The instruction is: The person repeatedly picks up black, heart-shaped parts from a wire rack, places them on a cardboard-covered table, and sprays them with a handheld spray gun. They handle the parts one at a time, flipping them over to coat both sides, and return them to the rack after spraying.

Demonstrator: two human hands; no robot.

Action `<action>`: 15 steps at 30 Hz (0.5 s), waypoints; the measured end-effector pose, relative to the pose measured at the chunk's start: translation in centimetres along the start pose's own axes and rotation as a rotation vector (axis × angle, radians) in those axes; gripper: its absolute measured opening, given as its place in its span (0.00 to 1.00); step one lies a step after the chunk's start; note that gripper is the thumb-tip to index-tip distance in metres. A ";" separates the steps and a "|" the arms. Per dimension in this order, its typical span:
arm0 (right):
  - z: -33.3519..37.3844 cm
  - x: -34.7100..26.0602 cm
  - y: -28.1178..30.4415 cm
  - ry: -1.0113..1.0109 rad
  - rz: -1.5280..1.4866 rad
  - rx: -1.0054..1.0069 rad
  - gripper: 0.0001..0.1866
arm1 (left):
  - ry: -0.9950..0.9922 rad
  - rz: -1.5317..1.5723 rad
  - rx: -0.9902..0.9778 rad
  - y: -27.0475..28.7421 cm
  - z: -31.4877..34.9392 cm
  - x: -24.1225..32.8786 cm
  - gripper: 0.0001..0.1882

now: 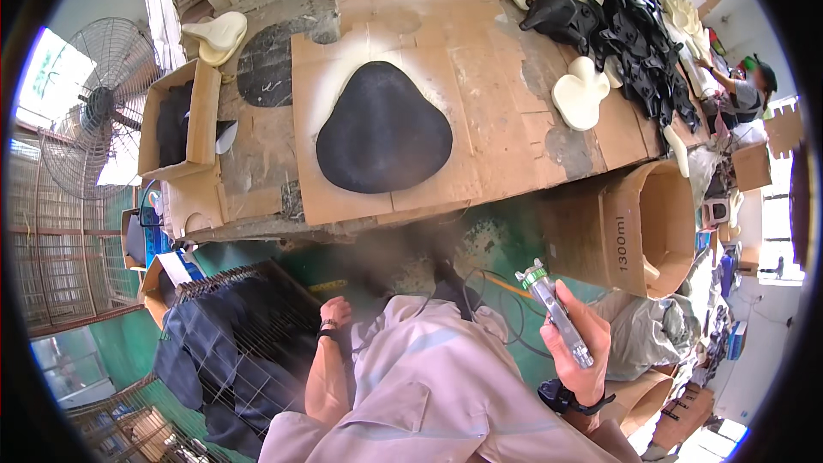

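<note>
While held (right), sprayer [559, 317], pad [383, 133] beyond hands [591, 347]

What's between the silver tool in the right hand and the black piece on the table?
In the head view, from the silver tool to the black piece you see only floor, then cardboard on the table.

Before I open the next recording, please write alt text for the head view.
A person's right hand grips a slim, green-ringed grey tool before a cardboard-covered workbench, where a black, rounded-triangular pad lies. The left hand is lowered beside a wire rack with dark cloth.
</note>
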State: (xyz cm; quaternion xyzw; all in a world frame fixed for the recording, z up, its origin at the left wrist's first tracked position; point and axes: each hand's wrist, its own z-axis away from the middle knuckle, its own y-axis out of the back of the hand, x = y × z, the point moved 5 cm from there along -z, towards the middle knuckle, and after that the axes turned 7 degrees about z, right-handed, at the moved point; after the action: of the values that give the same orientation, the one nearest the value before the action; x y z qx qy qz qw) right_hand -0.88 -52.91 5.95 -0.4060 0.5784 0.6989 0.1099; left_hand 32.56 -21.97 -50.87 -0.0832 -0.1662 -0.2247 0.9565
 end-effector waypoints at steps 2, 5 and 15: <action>0.5 0.1 -0.3 -0.021 -0.038 -0.001 0.30 | -0.038 -0.148 0.049 -1.9 1.4 1.1 0.17; 0.7 -0.1 -1.2 0.132 -0.077 -0.226 0.26 | -0.053 -0.236 0.068 -2.5 2.1 2.2 0.18; 1.3 1.1 0.8 -0.017 0.004 -0.030 0.29 | -0.591 -0.175 -0.064 -11.3 3.0 11.2 0.13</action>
State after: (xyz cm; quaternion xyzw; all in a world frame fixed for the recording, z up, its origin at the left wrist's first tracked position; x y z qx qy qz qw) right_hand -2.67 -52.33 5.70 -0.4006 0.5678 0.7110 0.1073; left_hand 36.04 -35.78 -43.17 -0.1605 -0.4367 -0.2773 0.8406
